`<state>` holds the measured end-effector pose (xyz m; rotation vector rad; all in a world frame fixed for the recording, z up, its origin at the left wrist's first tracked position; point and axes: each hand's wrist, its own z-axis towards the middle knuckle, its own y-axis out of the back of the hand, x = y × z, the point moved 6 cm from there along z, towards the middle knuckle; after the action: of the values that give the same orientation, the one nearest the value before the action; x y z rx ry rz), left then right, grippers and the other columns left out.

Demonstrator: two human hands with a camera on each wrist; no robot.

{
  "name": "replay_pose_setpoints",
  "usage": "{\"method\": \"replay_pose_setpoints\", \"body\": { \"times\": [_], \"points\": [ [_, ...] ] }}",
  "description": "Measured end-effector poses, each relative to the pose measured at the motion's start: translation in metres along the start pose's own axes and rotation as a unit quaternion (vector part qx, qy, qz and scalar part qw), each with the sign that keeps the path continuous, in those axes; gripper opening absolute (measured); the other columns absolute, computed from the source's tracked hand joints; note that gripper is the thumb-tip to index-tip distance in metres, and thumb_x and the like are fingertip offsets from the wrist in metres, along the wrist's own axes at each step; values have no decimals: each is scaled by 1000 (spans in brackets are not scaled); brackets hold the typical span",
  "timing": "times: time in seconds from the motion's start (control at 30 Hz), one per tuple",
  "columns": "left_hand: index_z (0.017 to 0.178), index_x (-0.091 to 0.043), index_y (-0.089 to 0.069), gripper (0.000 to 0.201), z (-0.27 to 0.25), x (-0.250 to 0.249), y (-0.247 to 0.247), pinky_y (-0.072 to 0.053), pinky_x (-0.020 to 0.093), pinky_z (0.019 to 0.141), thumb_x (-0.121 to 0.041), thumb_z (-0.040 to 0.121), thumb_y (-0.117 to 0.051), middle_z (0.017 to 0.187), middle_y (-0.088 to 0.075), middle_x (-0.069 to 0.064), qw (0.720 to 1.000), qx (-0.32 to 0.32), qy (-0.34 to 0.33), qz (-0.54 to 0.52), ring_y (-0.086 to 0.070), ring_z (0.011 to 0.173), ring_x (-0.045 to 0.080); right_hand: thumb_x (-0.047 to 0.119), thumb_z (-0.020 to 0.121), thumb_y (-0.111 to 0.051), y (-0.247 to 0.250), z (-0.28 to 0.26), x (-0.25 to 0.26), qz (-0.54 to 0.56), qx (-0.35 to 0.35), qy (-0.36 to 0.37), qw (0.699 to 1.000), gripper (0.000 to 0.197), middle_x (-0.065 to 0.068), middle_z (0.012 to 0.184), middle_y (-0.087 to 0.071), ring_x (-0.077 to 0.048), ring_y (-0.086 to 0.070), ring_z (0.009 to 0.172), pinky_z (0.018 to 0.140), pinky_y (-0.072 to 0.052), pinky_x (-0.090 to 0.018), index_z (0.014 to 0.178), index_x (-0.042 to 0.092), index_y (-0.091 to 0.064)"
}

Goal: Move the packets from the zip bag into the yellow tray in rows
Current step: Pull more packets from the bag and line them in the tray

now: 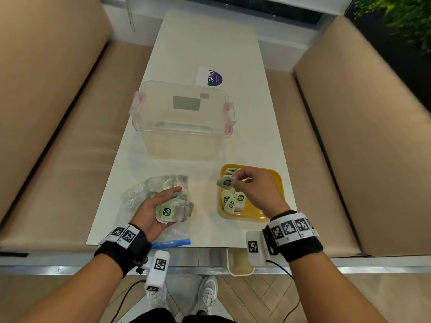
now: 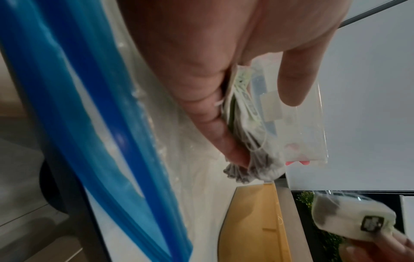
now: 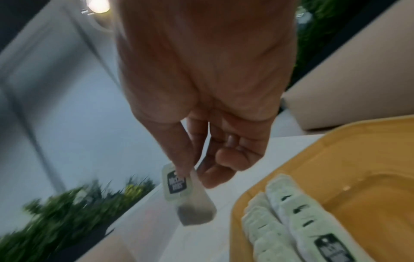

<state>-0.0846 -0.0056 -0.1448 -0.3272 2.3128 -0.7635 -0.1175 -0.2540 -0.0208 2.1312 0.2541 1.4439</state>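
My left hand (image 1: 161,206) lies palm up over the clear zip bag (image 1: 140,194) and cups a stack of tea packets (image 1: 175,212) with green tags; in the left wrist view my fingers (image 2: 212,115) curl round that stack (image 2: 244,124). My right hand (image 1: 251,185) hovers over the left edge of the yellow tray (image 1: 268,180) and pinches one packet (image 1: 225,182) between thumb and fingers; the same packet (image 3: 192,198) hangs from my fingertips in the right wrist view. Several packets (image 1: 233,200) lie overlapped along the tray's left side (image 3: 286,218).
A clear plastic box (image 1: 182,120) with pink latches stands behind the bag and tray. A purple and white sticker (image 1: 210,76) lies beyond it. The bag's blue zip strip (image 1: 171,243) hangs at the table's near edge. Beige benches flank the narrow white table (image 1: 205,43).
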Motion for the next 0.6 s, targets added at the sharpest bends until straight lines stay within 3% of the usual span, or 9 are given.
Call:
{"method": "replay_pose_setpoints", "body": {
  "times": [0.1,0.2,0.27,0.37,0.6],
  "points": [
    [131,-6,-63,47,-1,0,-3,-62,35,65,-20,87,-61,115,-68,13,1000,9,0,1,-73,88,28,9,83,-72,17,0,-16,-12,-18,-2,1000,13,2,80,-67,-14,-63,74,62,-45,-18,76,17,-65],
    [132,-5,-62,47,-1,0,-4,-62,36,67,-19,88,-60,117,-68,14,1000,13,-2,5,-73,90,29,8,84,-72,29,-3,-30,-40,-22,-13,999,15,5,75,-64,0,-56,62,53,-38,-7,76,18,-64],
    [133,-5,-62,44,-1,0,-3,-62,35,68,-18,91,-58,118,-67,15,1000,12,-3,4,-73,91,29,2,85,-69,32,-6,-40,39,-3,-29,999,14,-2,74,-65,-2,-57,59,52,-40,-13,78,14,-64],
    [131,-5,-63,42,-1,1,0,-62,35,70,-19,92,-57,122,-66,17,1000,8,-1,5,-72,93,29,-7,87,-63,37,-6,-56,172,1,-53,984,15,-10,76,-66,-19,-66,68,56,-44,-27,85,7,-62],
    [131,-7,-64,43,-2,1,1,-62,36,71,-20,90,-59,130,-63,18,1000,2,-1,12,-69,98,31,-5,94,-55,33,-2,-74,123,20,-78,989,13,-18,86,-69,-27,-72,71,50,-50,-27,90,8,-55]
  ]
}}
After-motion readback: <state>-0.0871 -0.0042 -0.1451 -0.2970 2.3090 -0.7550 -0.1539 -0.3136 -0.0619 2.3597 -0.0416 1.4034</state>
